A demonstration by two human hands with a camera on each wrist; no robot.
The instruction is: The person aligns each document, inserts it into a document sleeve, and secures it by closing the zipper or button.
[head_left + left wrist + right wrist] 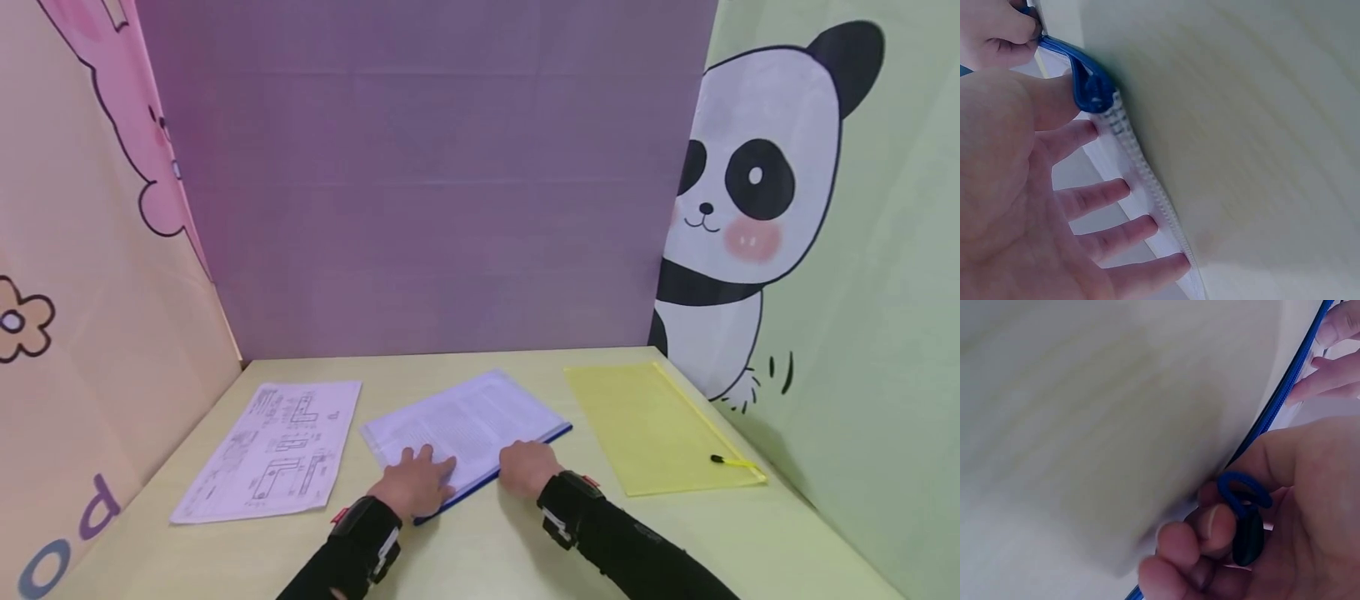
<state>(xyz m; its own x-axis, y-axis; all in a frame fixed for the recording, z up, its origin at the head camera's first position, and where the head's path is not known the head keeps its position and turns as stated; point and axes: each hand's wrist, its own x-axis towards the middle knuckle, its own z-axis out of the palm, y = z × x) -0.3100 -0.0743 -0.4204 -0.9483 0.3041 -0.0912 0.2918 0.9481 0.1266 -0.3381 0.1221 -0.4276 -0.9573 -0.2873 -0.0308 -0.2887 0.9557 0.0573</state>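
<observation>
A clear mesh-edged zipper pouch (480, 417) with printed paper inside lies at an angle on the table, its blue zipper (1285, 387) along the near edge. My left hand (416, 483) presses on the pouch's left part with fingers spread and straight. Its thumb lies at the zipper's blue end (1094, 94) in the left wrist view. Farther right along the same edge, my right hand (528, 468) curls its fingers at the zipper. A blue cord zipper pull (1247, 534) with a dark tip sits held among those fingers in the right wrist view.
To the left lie white sheets (277, 450) printed with technical drawings. A yellow zipper pouch (637, 425) rests on the right, its dark-tipped pull (731, 461) near the right corner. A purple panel (435, 183) stands behind the table (480, 554), with printed cloth walls on both sides.
</observation>
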